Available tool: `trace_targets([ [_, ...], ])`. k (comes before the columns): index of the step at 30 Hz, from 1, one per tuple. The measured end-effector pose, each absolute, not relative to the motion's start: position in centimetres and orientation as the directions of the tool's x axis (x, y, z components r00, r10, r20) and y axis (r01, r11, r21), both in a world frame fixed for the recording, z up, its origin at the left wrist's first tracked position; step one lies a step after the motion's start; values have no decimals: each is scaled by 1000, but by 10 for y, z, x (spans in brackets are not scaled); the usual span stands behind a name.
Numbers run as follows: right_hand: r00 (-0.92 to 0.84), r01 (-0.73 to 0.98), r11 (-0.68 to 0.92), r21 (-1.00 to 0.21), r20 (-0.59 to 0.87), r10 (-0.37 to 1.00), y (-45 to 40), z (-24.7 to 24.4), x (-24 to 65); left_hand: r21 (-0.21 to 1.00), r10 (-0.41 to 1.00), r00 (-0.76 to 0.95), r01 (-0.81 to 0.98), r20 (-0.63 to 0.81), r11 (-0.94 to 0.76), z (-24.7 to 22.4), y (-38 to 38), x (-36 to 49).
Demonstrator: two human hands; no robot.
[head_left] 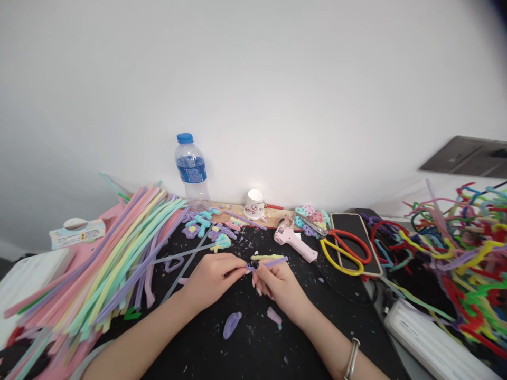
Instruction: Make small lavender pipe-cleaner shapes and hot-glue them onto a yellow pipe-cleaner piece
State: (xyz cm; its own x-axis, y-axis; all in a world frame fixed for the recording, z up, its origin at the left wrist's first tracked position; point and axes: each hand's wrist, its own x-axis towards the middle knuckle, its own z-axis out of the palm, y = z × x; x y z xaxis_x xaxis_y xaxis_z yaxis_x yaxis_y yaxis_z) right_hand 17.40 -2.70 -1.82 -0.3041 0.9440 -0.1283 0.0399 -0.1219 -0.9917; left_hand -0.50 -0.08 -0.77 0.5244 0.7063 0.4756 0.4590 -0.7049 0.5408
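My left hand (216, 277) and my right hand (279, 287) meet over the middle of the black mat (190, 353). Between their fingertips runs a purple pipe cleaner (275, 262), pinched by both, its free end sticking out to the right past my right thumb. Just behind it lies a pale yellow pipe cleaner piece (269, 257). Nearer to me on the mat are a purple pipe cleaner loop (232, 325) and a short lilac piece (274, 315). Behind my right hand rests a pink glue gun (295, 243).
Long pastel pipe cleaners (114, 253) pile up at left; bright tangled ones (471, 264) at right. Red-and-yellow-handled scissors (343, 256) overlap a phone (354, 237). Along the wall stand a water bottle (191, 171) and paper cup (254, 205), near finished pipe cleaner flowers (204, 221). A white power strip (431, 338) lies lower right.
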Motion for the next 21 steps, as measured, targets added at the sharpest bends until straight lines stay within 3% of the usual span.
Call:
trace_targets([
  [21,-300,76,-172,-982,-187,935,-28,-14,175,505,628,614,393,478,-768,-7,-1,-4],
])
